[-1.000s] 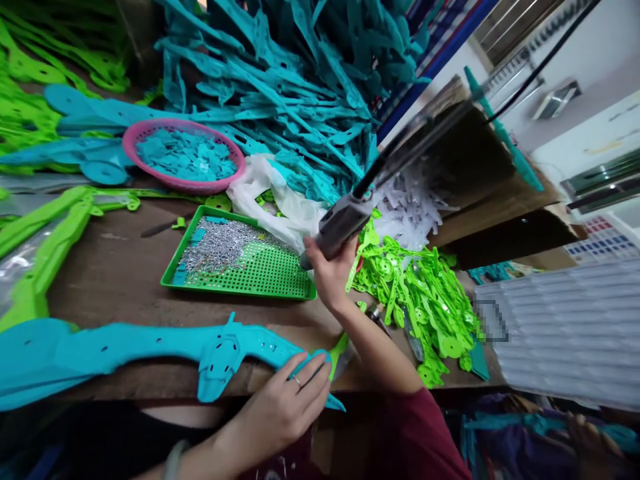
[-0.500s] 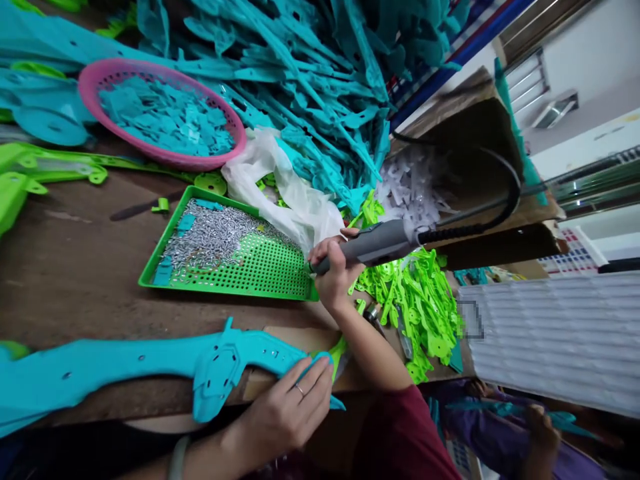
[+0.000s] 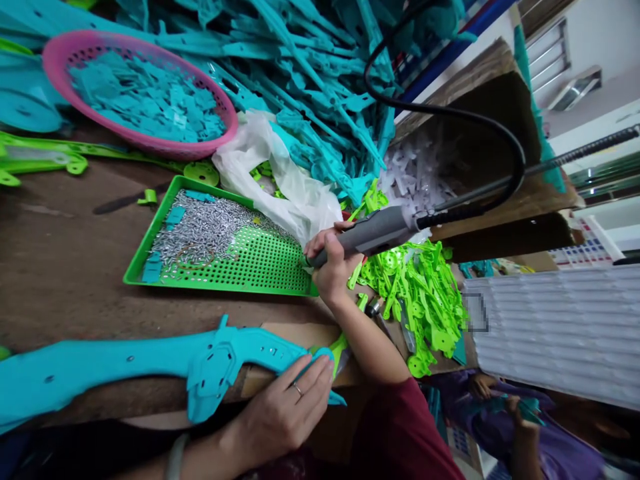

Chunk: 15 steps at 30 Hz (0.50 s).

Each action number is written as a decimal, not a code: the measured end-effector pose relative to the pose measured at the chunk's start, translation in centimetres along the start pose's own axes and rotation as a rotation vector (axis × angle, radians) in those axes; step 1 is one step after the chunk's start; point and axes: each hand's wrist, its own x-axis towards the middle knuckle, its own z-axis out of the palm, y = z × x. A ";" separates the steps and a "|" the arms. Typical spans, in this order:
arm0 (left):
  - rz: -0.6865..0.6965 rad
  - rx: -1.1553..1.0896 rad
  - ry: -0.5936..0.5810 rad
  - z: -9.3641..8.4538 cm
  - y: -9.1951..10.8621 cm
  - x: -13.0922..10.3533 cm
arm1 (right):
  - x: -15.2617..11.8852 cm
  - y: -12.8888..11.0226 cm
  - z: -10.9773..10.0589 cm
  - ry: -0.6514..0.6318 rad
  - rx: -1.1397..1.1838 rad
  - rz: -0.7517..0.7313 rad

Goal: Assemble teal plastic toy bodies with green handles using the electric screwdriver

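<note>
A grey electric screwdriver [image 3: 383,233] is gripped in my right hand [image 3: 333,263], its cord leaving the far end. My right hand is over the right end of the green perforated tray [image 3: 270,273], where screws [image 3: 205,230] are heaped toward the left. The driver's tip is hard to make out beside my fingers. My left hand [image 3: 285,410], with a ring, lies over the right end of a long turquoise plastic shell [image 3: 150,360]. Its fingers are together, curved around that end; the thumb is hidden. Under the shell's right end is some cardboard [image 3: 295,333].
A pink basket [image 3: 63,63] holds small turquoise pieces. Behind it is a pile of turquoise parts [image 3: 300,87]. White plastic film [image 3: 280,173] lies behind the tray; bright green parts [image 3: 420,300] are heaped to the right, near a cardboard box [image 3: 480,133]. A co-worker [image 3: 550,427] handles turquoise parts.
The view has shifted slightly, moving the tray and basket left and up. The screwdriver's black cord now loops higher. Both my hands keep nearly the same position; the co-worker's hands have moved.
</note>
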 end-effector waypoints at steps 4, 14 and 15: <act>0.025 0.025 -0.039 -0.2 0.4 -0.5 | -0.2 0.1 0.0 0.007 0.008 0.004; 0.047 0.069 -0.001 -0.5 0.3 -1.3 | -0.6 -2.7 0.3 0.056 0.004 -0.003; 0.042 0.092 0.000 -0.6 0.3 -1.4 | -1.3 -4.2 0.0 0.065 0.001 0.002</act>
